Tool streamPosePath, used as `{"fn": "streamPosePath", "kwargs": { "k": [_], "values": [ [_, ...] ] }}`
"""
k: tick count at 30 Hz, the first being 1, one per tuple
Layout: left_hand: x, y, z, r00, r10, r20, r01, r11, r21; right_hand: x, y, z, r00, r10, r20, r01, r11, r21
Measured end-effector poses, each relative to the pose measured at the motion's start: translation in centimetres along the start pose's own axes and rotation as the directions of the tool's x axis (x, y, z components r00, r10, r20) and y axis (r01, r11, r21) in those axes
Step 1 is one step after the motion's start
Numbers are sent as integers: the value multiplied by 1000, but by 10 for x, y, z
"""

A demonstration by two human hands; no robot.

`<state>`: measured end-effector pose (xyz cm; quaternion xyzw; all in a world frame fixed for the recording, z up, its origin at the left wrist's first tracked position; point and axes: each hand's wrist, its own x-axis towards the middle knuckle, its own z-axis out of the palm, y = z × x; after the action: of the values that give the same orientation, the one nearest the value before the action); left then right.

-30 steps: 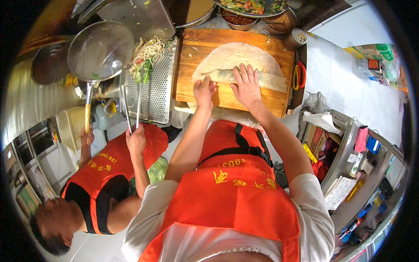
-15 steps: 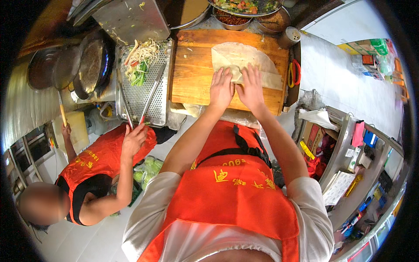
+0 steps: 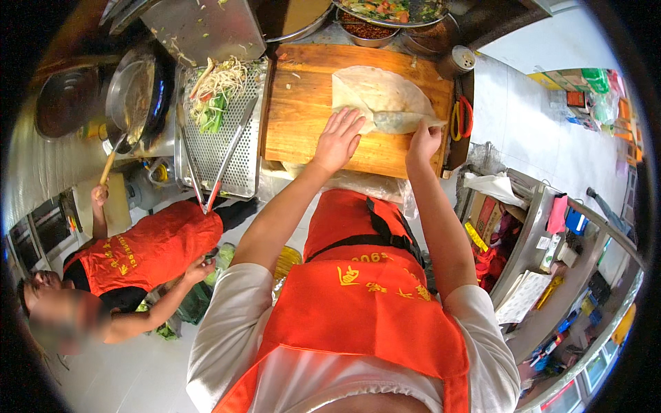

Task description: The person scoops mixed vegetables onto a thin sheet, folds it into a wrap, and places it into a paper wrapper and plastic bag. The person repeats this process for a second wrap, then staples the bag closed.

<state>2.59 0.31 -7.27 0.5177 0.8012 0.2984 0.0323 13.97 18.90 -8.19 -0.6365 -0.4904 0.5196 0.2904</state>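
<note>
Thin pale round flatbread wrap [image 3: 383, 102] lay on the wooden chopping board [image 3: 303, 117], near edge already folded over; sides & final roll looked undone. Left hand [image 3: 339, 140] pressed flat, fingers spread; right hand [image 3: 423, 140] pinched the wrap's corner.

In the upper middle of the frame a wooden cutting board [image 3: 303, 117] lies on the counter [image 3: 358, 184], and a thin folded flatbread [image 3: 382, 103] rests on its right half. Just left of the board sits a perforated metal tray [image 3: 227, 155] with noodles and vegetables [image 3: 215, 93] and metal tongs [image 3: 224, 155] on it. At the board's right edge lie red-handled scissors [image 3: 463, 117], and a small metal shaker [image 3: 456, 60] stands above them.
</note>
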Motion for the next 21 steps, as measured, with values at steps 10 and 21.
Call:
{"fn": "streamPosePath", "kwargs": {
  "k": [10, 21],
  "values": [
    [0, 2, 0, 988, -142, -58, 128, 971, -204, -41, -21, 5, 86, -597, 797, 981, 190, 36],
    [22, -10, -19, 998, 64, 27, -66, 997, 49, -14, -28, 19, -28, -469, 883, 999, 26, 46]
  ]
}}
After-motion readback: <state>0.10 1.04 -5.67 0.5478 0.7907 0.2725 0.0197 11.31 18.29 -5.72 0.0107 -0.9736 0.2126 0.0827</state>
